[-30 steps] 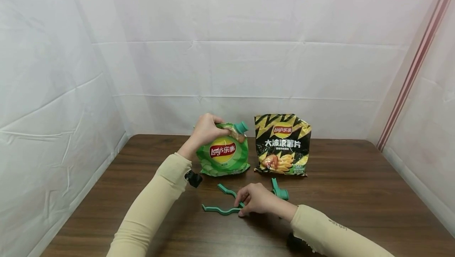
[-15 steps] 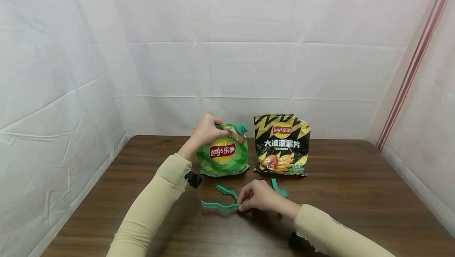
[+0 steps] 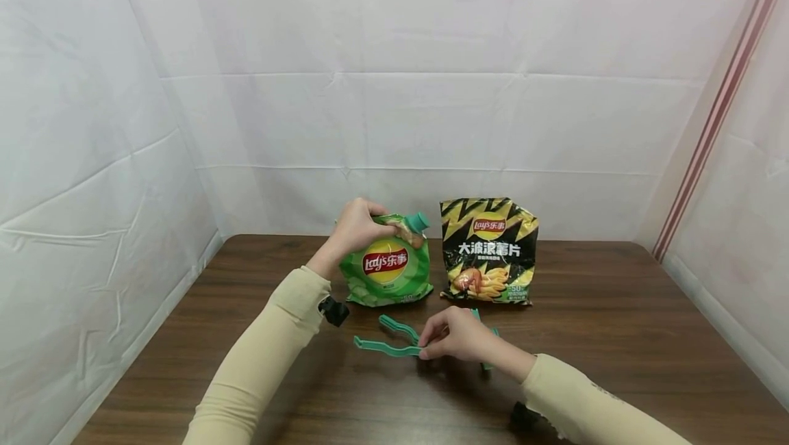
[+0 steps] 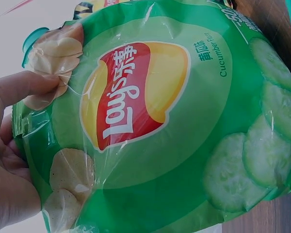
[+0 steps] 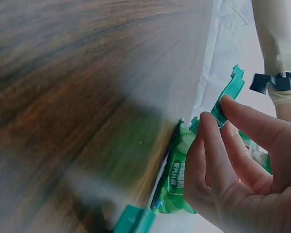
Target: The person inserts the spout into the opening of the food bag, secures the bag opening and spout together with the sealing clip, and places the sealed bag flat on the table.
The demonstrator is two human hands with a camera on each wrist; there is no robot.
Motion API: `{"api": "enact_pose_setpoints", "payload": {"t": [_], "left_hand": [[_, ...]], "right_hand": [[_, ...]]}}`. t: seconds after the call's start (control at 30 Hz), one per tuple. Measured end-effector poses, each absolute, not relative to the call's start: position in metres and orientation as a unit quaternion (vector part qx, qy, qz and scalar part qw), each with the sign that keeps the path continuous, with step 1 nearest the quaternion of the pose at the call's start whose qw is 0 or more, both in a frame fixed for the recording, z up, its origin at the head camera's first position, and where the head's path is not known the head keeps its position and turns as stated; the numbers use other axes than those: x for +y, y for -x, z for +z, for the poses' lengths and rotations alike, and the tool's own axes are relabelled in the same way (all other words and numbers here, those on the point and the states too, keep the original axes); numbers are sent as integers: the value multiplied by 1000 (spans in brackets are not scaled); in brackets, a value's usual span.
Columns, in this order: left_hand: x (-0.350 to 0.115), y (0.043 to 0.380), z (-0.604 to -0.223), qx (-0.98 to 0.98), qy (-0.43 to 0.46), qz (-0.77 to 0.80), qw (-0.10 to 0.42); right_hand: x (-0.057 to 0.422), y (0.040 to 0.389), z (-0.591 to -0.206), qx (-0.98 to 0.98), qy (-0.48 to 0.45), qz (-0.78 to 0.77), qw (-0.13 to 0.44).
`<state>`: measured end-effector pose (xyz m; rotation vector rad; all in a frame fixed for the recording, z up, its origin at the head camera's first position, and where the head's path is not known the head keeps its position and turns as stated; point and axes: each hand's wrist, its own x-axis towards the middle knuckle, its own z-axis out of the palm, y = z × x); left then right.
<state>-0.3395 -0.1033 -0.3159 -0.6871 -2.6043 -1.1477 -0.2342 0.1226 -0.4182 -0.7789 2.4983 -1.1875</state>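
Note:
My left hand [image 3: 359, 229] grips the top edge of a green Lay's chip bag [image 3: 385, 282], which stands at the back of the table; the left wrist view shows thumb and fingers on either side of the foil. A green spout cap [image 3: 418, 221] pokes out at the bag's upper right corner. In front of the bag, my right hand [image 3: 455, 337] pinches a green bag clip [image 3: 388, 348] near its hinge end. The clip's two arms spread apart in a V, pointing left. Its held end is hidden by the fingers.
Right of the green bag stands a black and yellow Lay's chip bag [image 3: 490, 251]. A second green clip with a spout [image 5: 133, 221] lies on the wooden table [image 3: 585, 335], partly behind my right hand in the head view. White sheeting [image 3: 431, 123] encloses the back and sides.
My right hand has lifted the clip a little and drawn it slightly back and to the right; the second clip is now more covered. My left hand keeps its hold on the green bag.

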Motion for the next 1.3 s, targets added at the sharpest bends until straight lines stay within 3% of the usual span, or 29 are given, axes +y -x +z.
{"api": "enact_pose_setpoints", "payload": {"t": [0.57, 1.3], "left_hand": [[-104, 341, -321, -884, 239, -388, 109], [-104, 344, -320, -880, 232, -401, 102]], "right_hand": [[143, 227, -401, 864, 248, -420, 129], [167, 228, -381, 887, 219, -398, 78]]}}
